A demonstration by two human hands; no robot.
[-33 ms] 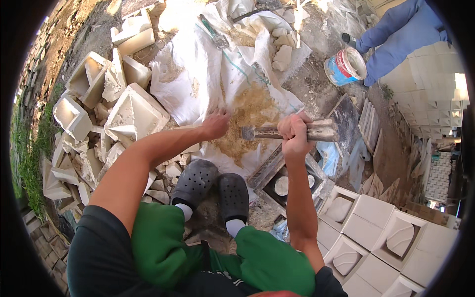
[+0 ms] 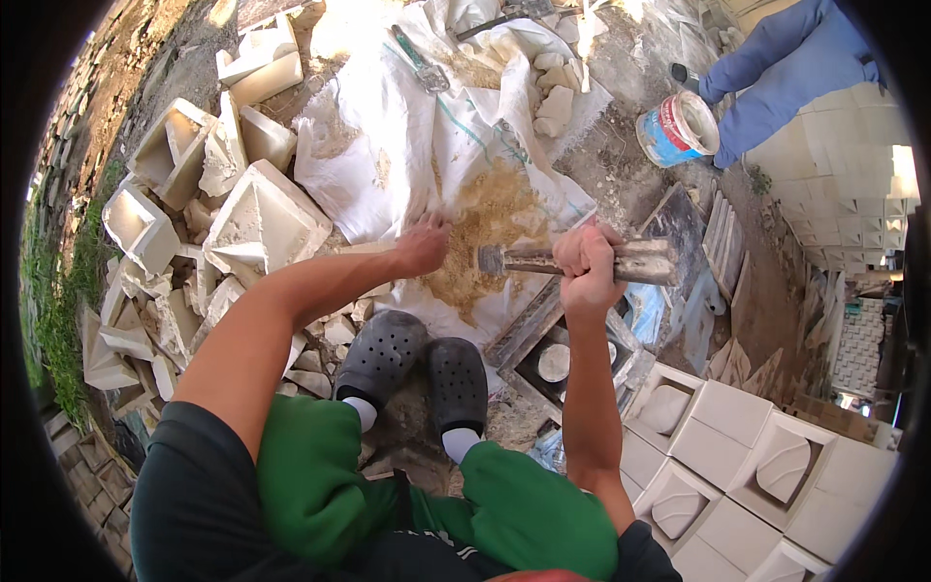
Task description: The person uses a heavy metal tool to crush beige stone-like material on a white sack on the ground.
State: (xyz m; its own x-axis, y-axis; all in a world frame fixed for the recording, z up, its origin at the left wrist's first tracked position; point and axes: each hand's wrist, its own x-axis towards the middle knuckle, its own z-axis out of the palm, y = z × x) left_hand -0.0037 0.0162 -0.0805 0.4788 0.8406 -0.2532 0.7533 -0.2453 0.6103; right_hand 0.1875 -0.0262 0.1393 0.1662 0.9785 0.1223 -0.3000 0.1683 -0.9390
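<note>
My right hand (image 2: 588, 264) is wrapped round a dusty, stick-like wooden piece (image 2: 645, 262) that looks like bars side by side. A grey block-like end (image 2: 491, 259) points left, over the sand; what it is exactly I cannot make out. My left hand (image 2: 423, 244) rests at the left edge of the tan sandy powder (image 2: 495, 209), fingers stretched out and slightly blurred, with nothing visible in them. The powder lies on a spread white woven sack (image 2: 388, 126). Below my right hand is a square wooden frame (image 2: 529, 325) with pale round pieces inside.
Broken white cast blocks (image 2: 267, 223) are heaped at left. A green-handled trowel (image 2: 419, 60) lies on the sack's far part. A blue-and-white bucket (image 2: 677, 129) stands beside another person's blue trousers (image 2: 786, 73). Pale square blocks (image 2: 722, 432) are lined up at lower right.
My right hand and the wooden piece have shifted slightly to the right. My left hand has stayed almost in place.
</note>
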